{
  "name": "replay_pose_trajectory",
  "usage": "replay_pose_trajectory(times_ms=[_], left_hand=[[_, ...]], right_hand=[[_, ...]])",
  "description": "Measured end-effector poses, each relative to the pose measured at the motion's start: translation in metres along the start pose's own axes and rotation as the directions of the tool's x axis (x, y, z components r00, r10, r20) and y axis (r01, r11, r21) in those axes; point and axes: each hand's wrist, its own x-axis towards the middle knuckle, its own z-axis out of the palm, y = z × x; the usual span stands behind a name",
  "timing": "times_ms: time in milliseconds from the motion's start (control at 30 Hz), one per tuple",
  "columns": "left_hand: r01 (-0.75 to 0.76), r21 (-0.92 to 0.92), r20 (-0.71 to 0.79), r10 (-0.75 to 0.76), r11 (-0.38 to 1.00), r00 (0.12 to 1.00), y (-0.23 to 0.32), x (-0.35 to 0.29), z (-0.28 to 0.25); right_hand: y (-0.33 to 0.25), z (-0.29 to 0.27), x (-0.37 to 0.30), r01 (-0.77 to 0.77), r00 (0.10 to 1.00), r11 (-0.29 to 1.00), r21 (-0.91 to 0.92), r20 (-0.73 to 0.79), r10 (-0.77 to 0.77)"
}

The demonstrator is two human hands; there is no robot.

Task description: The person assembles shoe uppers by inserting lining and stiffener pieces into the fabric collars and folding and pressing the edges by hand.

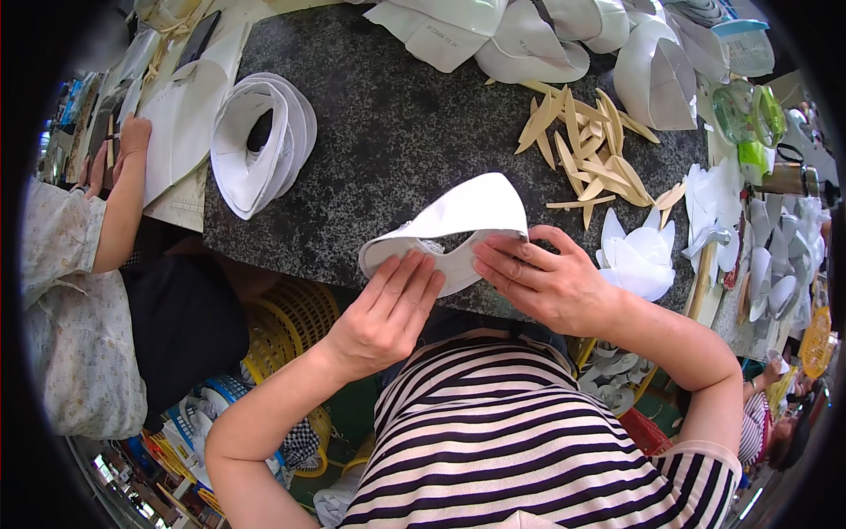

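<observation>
A white shoe upper (483, 204), curved into a loop with an opening in its middle, is held between my two hands at the near edge of the table. My left hand (385, 309) grips its left end, fingers laid together over the near side. My right hand (548, 278) closes on the right end, thumb hidden from sight. To the far left rests a nested stack of white uppers (298, 115). Right of the upper lie a pile of tan pointed strips (592, 154) and a small heap of pointed white pieces (638, 257).
The table (388, 115) has a dark speckled top. Larger white uppers (529, 44) crowd its far edge. A hammer (703, 280) lies at the right, near a green clip-like object (765, 123). A co-worker's arm (123, 212) reaches over the left worktop. Yellow baskets (295, 322) stand below.
</observation>
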Motion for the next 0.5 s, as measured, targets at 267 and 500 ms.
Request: replay_pose_trajectory(times_ms=[267,500], left_hand=[[0.115,-0.063,-0.07,-0.12,0.991,0.99,-0.034,0.01,-0.015],[0.119,-0.057,-0.22,-0.128,0.991,0.967,-0.001,0.037,0.003]], right_hand=[[0.008,0.007,0.011,0.159,0.982,0.986,0.055,-0.11,-0.153],[0.038,-0.03,0.046,0.056,0.988,0.992,-0.114,-0.135,-0.071]])
